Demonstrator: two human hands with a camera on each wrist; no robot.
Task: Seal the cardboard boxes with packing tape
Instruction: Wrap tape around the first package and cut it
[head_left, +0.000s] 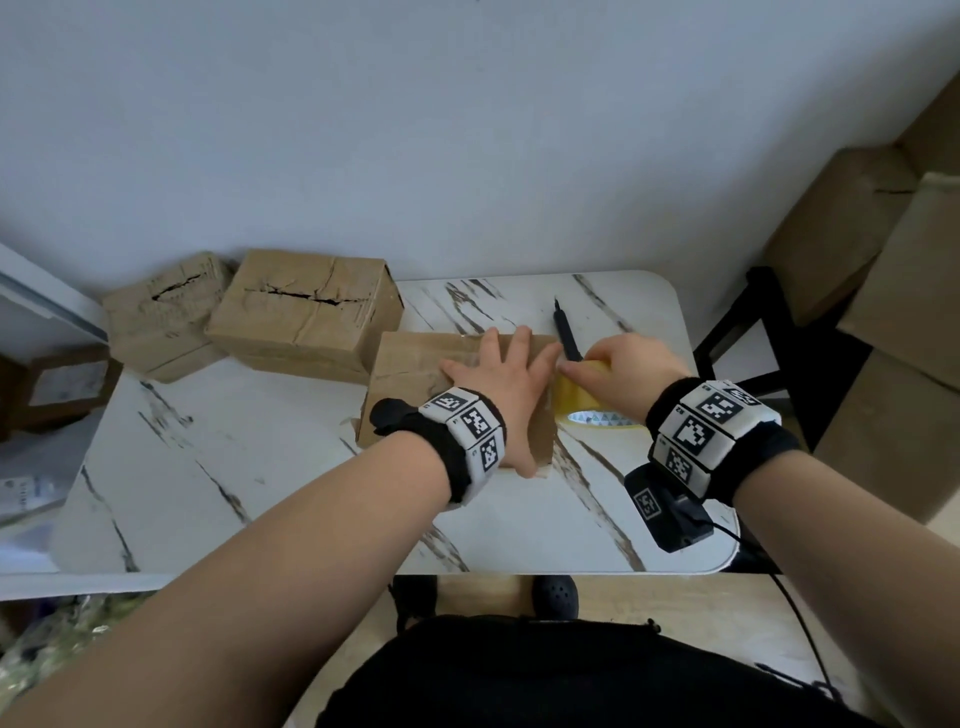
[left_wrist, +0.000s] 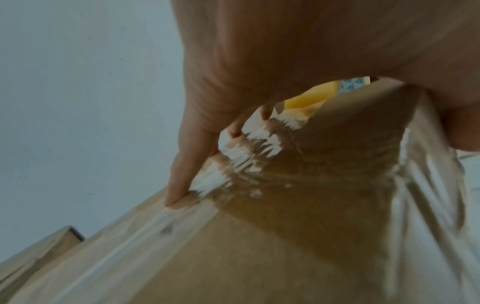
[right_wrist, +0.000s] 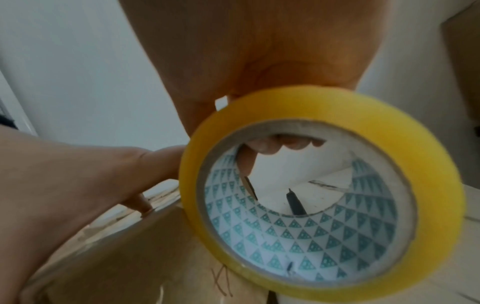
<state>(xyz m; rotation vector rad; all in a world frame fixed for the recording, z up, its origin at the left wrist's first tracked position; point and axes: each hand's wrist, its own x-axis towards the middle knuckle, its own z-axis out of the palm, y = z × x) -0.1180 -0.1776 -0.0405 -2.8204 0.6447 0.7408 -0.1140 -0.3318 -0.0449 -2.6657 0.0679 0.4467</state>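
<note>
A flat cardboard box (head_left: 410, 379) lies on the marble table, its top glossy with clear tape (left_wrist: 161, 232). My left hand (head_left: 506, 384) lies spread and flat on the box top, its fingers (left_wrist: 182, 170) straight and pressing the tape down. My right hand (head_left: 623, 371) grips a yellow roll of packing tape (head_left: 582, 400) at the box's right edge, fingers hooked through the core (right_wrist: 285, 144). The roll (right_wrist: 311, 195) stands on edge against the box side (right_wrist: 155, 257). Where the tape leaves the roll is hidden by my hands.
Two torn cardboard boxes (head_left: 306, 306) (head_left: 161, 312) sit at the table's back left. A black pen (head_left: 566, 332) lies behind the tape roll. More boxes (head_left: 893, 312) are stacked at the right beside a black chair (head_left: 753, 332). The white marble table (head_left: 234, 467) meets the wall behind.
</note>
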